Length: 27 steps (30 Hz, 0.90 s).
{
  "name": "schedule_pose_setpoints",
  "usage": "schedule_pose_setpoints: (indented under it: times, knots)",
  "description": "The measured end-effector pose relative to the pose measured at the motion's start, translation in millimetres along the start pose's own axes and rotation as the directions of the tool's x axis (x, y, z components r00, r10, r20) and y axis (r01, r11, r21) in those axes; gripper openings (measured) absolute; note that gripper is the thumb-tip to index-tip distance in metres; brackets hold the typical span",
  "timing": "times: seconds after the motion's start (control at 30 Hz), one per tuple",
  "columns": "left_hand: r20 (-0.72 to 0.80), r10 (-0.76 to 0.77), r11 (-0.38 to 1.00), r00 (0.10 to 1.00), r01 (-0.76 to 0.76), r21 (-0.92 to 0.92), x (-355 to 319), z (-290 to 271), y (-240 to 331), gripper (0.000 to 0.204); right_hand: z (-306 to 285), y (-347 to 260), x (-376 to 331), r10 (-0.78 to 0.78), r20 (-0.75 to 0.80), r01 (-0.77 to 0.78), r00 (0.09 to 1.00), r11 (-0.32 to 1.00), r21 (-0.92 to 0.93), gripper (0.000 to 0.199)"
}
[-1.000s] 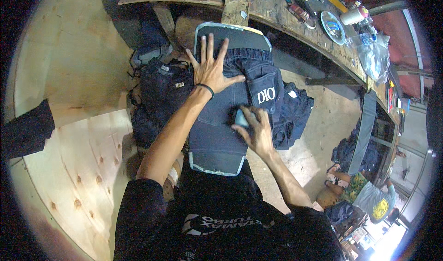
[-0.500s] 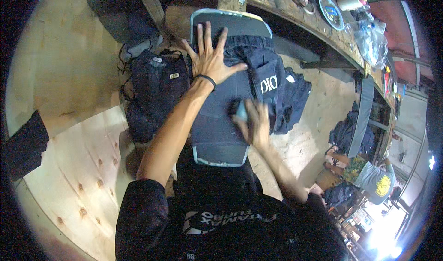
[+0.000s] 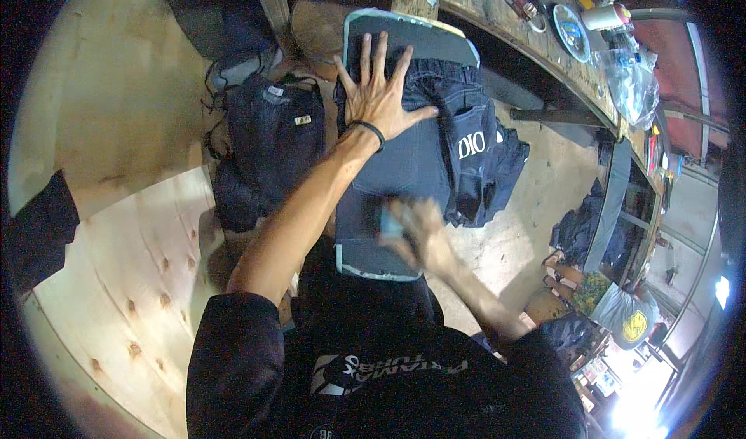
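Observation:
Dark blue denim pants (image 3: 392, 173), with an elastic-looking waistband and white lettering on one part, are pulled over a dark padded board (image 3: 377, 260) with pale blue edges. My left hand (image 3: 381, 101) lies flat near the waistband, fingers spread, tips reaching onto the board's bare far end. Lower down, my right hand (image 3: 426, 228) is smeared by motion. It grips a small light-blue block (image 3: 391, 223) at the lower part of the denim. What the block is exactly cannot be made out, nor whether it touches the cloth.
Dark garments (image 3: 272, 151) are piled left of the board. A wooden bench (image 3: 536, 43) at the far right carries a round dish (image 3: 571, 31), a plastic bag (image 3: 625, 85) and a spool (image 3: 606, 15). Another person (image 3: 614, 307) sits at the lower right.
My right hand has moved toward me and slightly left with the light-blue block. My left hand stays spread on the denim; the whole view has shifted a little.

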State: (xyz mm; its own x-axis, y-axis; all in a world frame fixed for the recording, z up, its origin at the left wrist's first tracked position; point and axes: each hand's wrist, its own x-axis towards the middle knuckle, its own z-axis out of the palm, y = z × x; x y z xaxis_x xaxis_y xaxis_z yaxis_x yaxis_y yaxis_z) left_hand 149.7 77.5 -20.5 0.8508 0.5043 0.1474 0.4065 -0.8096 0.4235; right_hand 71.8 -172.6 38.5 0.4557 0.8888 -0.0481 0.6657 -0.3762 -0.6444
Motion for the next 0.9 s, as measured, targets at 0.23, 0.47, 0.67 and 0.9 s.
schedule_pose_setpoints:
  times: [0.23, 0.47, 0.67, 0.9]
  knots:
    - [-0.014, 0.069, 0.997, 0.998, -0.069, -0.018, 1, -3, 0, 0.119, 14, -7, 5, -0.073, 0.096, 0.080, 0.993, 0.994, -0.070, 0.067]
    - [-0.028, 0.281, 0.959, 0.959, -0.282, -0.035, 0, 3, -4, 0.094, 34, -20, 15, -0.141, 0.103, 0.143, 0.985, 0.990, -0.012, 0.056]
    - [-0.041, 0.304, 0.946, 0.952, -0.307, -0.104, 3, 8, -6, 0.090, 11, -25, 34, -0.307, 0.167, 0.297, 0.937, 0.951, 0.084, 0.064]
    - [0.093, 0.316, 0.948, 0.944, -0.312, -0.058, 13, 6, -10, 0.094, -33, 23, 101, -0.255, 0.033, 0.256, 0.966, 0.965, -0.057, 0.064]
